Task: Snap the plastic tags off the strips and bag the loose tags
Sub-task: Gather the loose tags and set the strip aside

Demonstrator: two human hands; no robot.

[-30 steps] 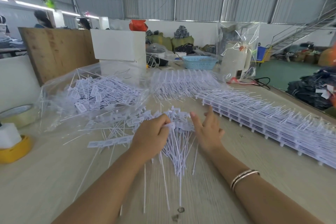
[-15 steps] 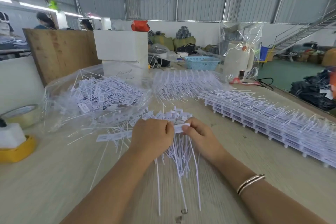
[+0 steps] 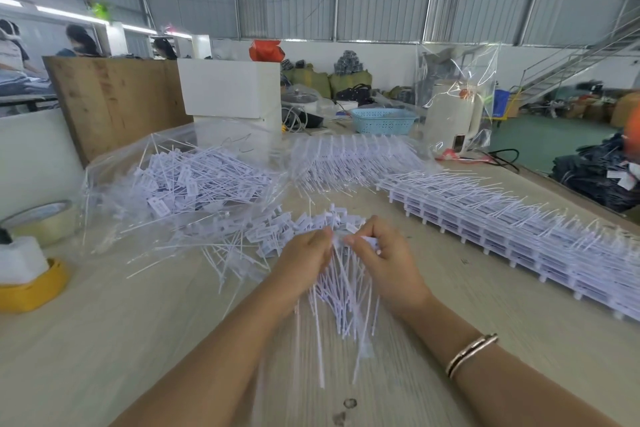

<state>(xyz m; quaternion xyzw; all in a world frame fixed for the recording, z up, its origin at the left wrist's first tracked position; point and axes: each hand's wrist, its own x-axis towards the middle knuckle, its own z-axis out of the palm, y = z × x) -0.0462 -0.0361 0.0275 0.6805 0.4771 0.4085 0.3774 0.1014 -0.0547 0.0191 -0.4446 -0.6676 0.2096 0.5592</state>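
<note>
Both hands, left hand [image 3: 304,255] and right hand [image 3: 384,253], pinched a white plastic tag bundle [image 3: 341,284]; clear plastic bag [image 3: 180,180] at ten o'clock was part-filled, while long stacked white tag strips [image 3: 519,229] at two o'clock remained unsnapped.

- The left hand [image 3: 304,258] curled in a loose fist, gripping (knuckles up).
- The right hand [image 3: 388,262] pinched beside it, fingertips nearly touching.

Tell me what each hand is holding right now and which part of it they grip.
Both the left hand and the right hand grip one bunch of white plastic tags at its head end; the thin tails hang free toward the person.
</note>
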